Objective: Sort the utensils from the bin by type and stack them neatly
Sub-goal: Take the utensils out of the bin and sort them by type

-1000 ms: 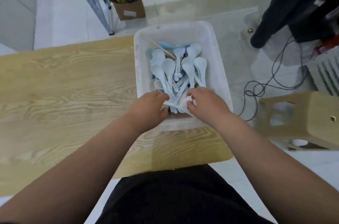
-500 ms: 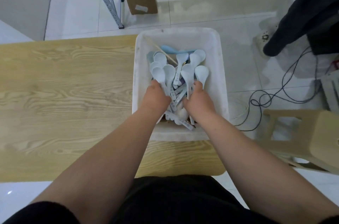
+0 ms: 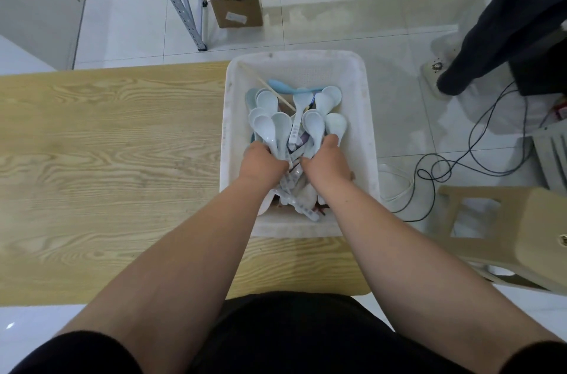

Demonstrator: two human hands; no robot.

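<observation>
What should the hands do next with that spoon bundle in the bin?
Probably lift the bundle straight up and set it on the bare table: both hands already close around the pale spoons inside the bin, and nothing is sorted yet.

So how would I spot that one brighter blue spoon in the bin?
Find the white bin at the wooden table's right end. Look to its far side, beyond both hands, above the pale spoons. The blue spoon lies crosswise there, a stronger sky blue than the whitish ones, next to a thin wooden stick.
</observation>
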